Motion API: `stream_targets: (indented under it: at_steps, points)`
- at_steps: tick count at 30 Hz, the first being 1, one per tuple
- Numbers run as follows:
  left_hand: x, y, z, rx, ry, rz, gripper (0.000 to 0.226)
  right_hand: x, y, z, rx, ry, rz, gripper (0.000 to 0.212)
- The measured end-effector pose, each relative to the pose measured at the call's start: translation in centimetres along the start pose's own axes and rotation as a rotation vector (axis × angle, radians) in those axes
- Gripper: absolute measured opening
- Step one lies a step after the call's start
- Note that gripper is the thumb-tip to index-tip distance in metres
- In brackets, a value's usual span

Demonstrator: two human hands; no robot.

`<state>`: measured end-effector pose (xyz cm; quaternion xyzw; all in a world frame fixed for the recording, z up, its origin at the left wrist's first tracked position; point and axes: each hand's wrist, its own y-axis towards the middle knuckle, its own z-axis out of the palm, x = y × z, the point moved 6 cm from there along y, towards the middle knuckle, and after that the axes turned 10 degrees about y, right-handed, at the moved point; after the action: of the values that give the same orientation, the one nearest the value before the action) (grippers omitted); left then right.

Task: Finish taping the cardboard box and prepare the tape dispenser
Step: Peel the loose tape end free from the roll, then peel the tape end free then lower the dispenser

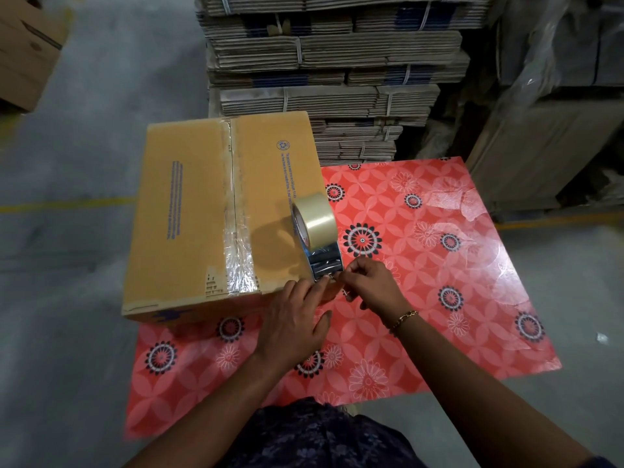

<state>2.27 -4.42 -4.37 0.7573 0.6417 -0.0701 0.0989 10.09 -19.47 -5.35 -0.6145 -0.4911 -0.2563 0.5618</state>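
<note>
A brown cardboard box (189, 211) lies on the red flowered table (422, 298), with clear tape along its centre seam down to the near edge. A tape dispenser (320, 244) with a roll of clear tape rests on the box's right near corner. My left hand (293, 319) lies against the box's near right corner, its fingertips touching the dispenser's front end. My right hand (371, 285) pinches at the same front end, where the tape's loose end is. Whether the tape end is between the fingers is too small to tell.
Tall stacks of bundled flat cardboard (337, 62) stand behind the table. Wrapped goods (557, 96) sit at the right, another carton (27, 45) at the far left. Grey floor with a yellow line (67, 204) lies to the left.
</note>
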Motion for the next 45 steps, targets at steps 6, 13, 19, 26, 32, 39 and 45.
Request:
stream_targets:
  at_steps: [6, 13, 19, 26, 32, 39, 45]
  points:
    - [0.7, 0.2, 0.2, 0.022, -0.152, -0.011, 0.063, -1.0, 0.1, 0.8, -0.037, 0.225, 0.184, 0.014]
    - [2.3, 0.4, -0.5, -0.001, -0.627, -0.219, 0.042, -1.7, -0.5, -0.2, 0.121, 0.381, 0.28, 0.016]
    - [4.6, 0.0, -0.6, -0.075, -0.837, -0.4, 0.018, 1.1, 0.2, -2.9, 0.005, 0.28, 0.133, 0.016]
    - [6.1, 1.5, -1.4, -0.057, -1.189, -0.667, 0.019, 9.7, 3.2, -1.2, 0.17, -0.029, 0.045, 0.065]
    - [6.0, 1.8, -1.9, -0.013, -1.188, -0.647, 0.019, 13.1, 4.5, 2.3, 0.23, -0.422, -0.001, 0.07]
    - [6.9, 2.3, -2.0, 0.023, -1.26, -0.699, 0.018, 11.0, 4.0, 0.3, 0.121, 0.069, 0.091, 0.042]
    - [4.3, 4.7, -2.1, 0.167, -1.293, -0.68, 0.027, 6.0, 1.7, -2.5, 0.124, 0.571, 0.187, 0.032]
